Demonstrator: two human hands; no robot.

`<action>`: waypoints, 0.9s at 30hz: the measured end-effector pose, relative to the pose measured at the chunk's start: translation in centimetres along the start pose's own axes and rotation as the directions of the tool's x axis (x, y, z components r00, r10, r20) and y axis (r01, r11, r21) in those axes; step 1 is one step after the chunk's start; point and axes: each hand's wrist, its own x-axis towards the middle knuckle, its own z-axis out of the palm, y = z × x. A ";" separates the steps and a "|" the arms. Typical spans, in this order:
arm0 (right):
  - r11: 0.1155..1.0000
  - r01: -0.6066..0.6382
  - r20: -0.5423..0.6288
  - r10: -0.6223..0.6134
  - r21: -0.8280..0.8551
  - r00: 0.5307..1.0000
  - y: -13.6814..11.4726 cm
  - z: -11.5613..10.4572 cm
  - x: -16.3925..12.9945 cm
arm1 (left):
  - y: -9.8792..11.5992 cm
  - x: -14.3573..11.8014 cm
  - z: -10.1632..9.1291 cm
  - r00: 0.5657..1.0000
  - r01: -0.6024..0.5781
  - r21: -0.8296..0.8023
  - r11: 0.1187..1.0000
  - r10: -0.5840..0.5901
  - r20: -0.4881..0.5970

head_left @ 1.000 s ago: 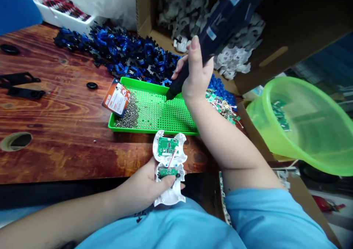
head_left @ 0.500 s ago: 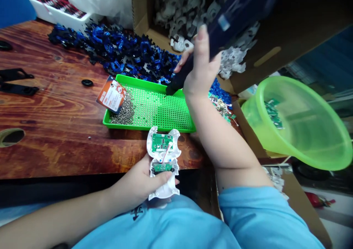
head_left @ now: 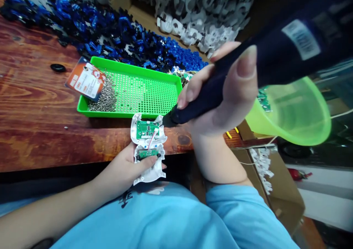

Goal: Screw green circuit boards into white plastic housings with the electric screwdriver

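Observation:
My left hand (head_left: 128, 168) holds a white plastic shell (head_left: 150, 173) at the table's front edge; two small green circuit boards joined by a red wire sit in it. My right hand (head_left: 220, 94) grips a dark blue electric screwdriver (head_left: 275, 54), whose black tip hangs just right of the shell's upper board. Behind the shell lies a green perforated tray (head_left: 143, 91) with a heap of small screws (head_left: 103, 100) at its left end.
An orange card (head_left: 84, 80) leans on the tray's left corner. Blue and black plastic parts (head_left: 104, 25) are heaped at the back, white parts (head_left: 198, 10) fill a cardboard box, and a translucent green basin (head_left: 298, 113) sits right. A black disc (head_left: 57, 68) lies on the wooden table (head_left: 33, 131).
My right hand has brought the screwdriver from the tray's far edge down to the white shell. The view has dipped and shifted, and the left hand keeps its hold.

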 end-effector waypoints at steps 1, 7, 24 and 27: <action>1.000 0.006 0.002 -0.006 0.009 1.000 0.2 0.0 0.0 | 0.0 0.0 -0.1 1.000 0.001 0.009 1.000 -0.001 0.009; 0.995 0.004 0.006 -0.005 0.102 1.000 0.8 -0.3 0.1 | 0.0 0.1 -0.2 1.000 0.001 0.047 0.999 0.000 -0.019; 0.999 -0.049 0.129 0.049 -0.001 0.990 1.1 -0.4 -0.8 | 1.0 -0.8 0.6 0.993 0.060 0.115 0.992 -0.047 -0.110; 0.998 -0.055 0.133 0.054 0.001 0.990 1.0 -0.5 -1.0 | 1.1 -0.9 0.7 0.993 0.059 0.115 0.992 -0.047 -0.110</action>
